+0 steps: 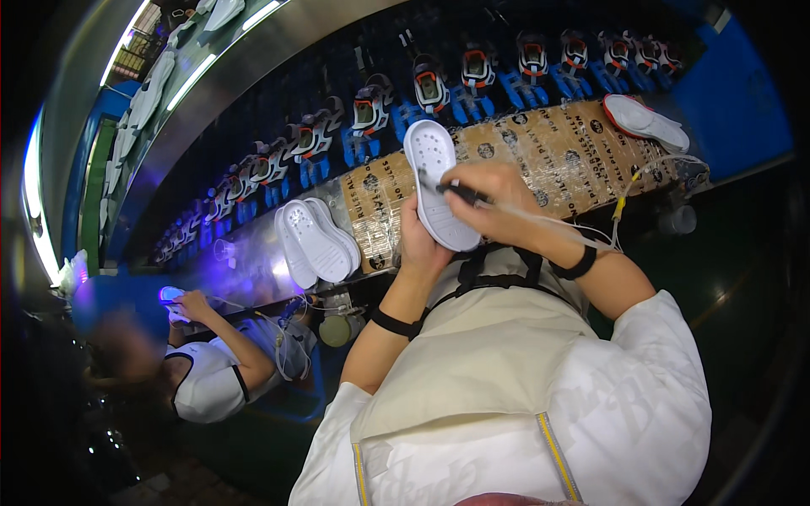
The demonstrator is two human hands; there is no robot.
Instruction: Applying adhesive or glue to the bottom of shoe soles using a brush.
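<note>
A white shoe sole (430,142) with small holes toward its far end is tilted up in front of me, over the bench's near edge. My left hand (419,240) grips its near left side, the fingers partly hidden beneath it. In my right hand (498,196) is a black pen-like applicator (467,194), its tip at the middle of the sole's inner face. A thin pale tube (553,221) runs from the applicator off to the right. Fingers closed around the applicator hide part of its body.
Cardboard (548,156) covers the bench before me. Several white soles (325,249) lie to the left, and a red-edged one (645,122) lies far right. Behind the bench stands a row of shoe uppers (430,88) on blue holders. A co-worker (211,371) handles a lit sole at left.
</note>
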